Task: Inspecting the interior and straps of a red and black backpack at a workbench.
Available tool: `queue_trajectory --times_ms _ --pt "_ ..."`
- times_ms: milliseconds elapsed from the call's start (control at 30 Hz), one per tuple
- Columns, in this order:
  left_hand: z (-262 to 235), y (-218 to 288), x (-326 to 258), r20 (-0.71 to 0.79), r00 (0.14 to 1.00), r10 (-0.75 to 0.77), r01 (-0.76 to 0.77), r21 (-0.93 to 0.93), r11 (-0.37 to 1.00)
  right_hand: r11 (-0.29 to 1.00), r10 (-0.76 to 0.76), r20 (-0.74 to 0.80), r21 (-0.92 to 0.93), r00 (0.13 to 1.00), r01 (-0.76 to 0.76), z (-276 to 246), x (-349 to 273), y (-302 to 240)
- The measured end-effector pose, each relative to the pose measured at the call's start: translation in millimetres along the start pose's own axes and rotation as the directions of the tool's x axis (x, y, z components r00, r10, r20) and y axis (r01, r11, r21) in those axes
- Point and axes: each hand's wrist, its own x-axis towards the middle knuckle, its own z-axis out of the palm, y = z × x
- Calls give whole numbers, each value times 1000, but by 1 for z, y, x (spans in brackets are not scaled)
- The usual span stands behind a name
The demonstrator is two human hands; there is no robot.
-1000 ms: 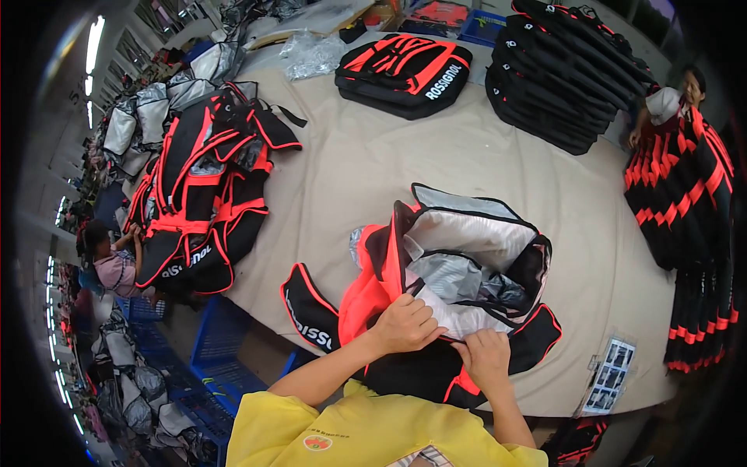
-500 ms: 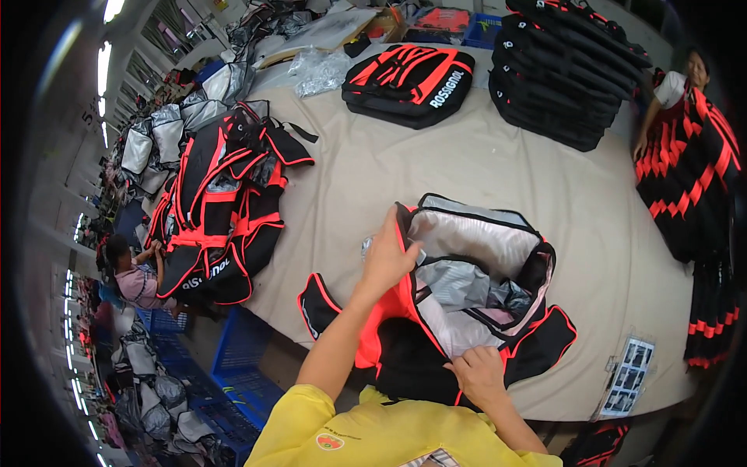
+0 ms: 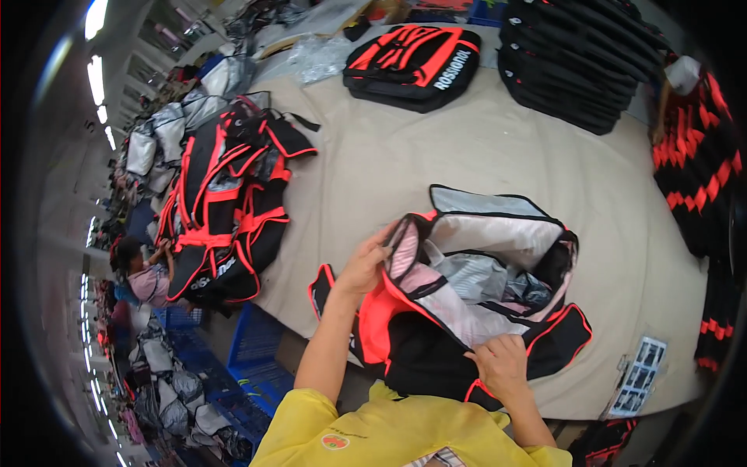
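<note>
A black and orange-red backpack (image 3: 379,321) lies in front of me with its mouth gaping, its pale shiny lining (image 3: 498,240) showing. Inside it sit crumpled grey lining or plastic (image 3: 471,276) and a dark glossy piece. My left hand (image 3: 366,266) is closed on the left edge of the mouth; that side leans outward, and some fingertips are hidden behind it. At the near rim, my right hand (image 3: 502,363) pinches the dark edging with its fingers curled. Black flaps with orange-red trim stick out on both sides of the bag.
Several matching bags lie heaped (image 3: 222,210) on the left of the beige-covered table (image 3: 373,163). A flat bag (image 3: 416,66) and a tall stack of black bags (image 3: 576,66) stand at the back. People work at left (image 3: 148,272) and right (image 3: 681,78). A photo card (image 3: 640,377) and blue crates (image 3: 253,342) are near.
My left hand has moved left and down, tipping the bag's left edge outward so more lining shows. My right hand stays at the near rim. The whole view has shifted a little.
</note>
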Motion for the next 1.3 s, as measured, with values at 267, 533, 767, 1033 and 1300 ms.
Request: queue_trajectory --times_ms 267,533,767,1033,1300 --pt "95 36 2 -69 829 555 -166 918 361 999 -25 -49 -21 999 24 21 3 -1" --pt "236 -53 25 363 913 186 -403 735 545 998 4 -67 -57 998 -8 24 -15 -9" --pt "224 -119 36 149 955 -258 175 420 891 997 71 -83 18 994 -69 29 -22 -7" --pt "211 -113 46 118 852 -509 497 121 859 999 45 -55 14 997 -44 33 -13 -5" --pt "214 -113 44 111 849 -517 511 78 856 989 26 -129 149 991 -6 18 -10 -3"
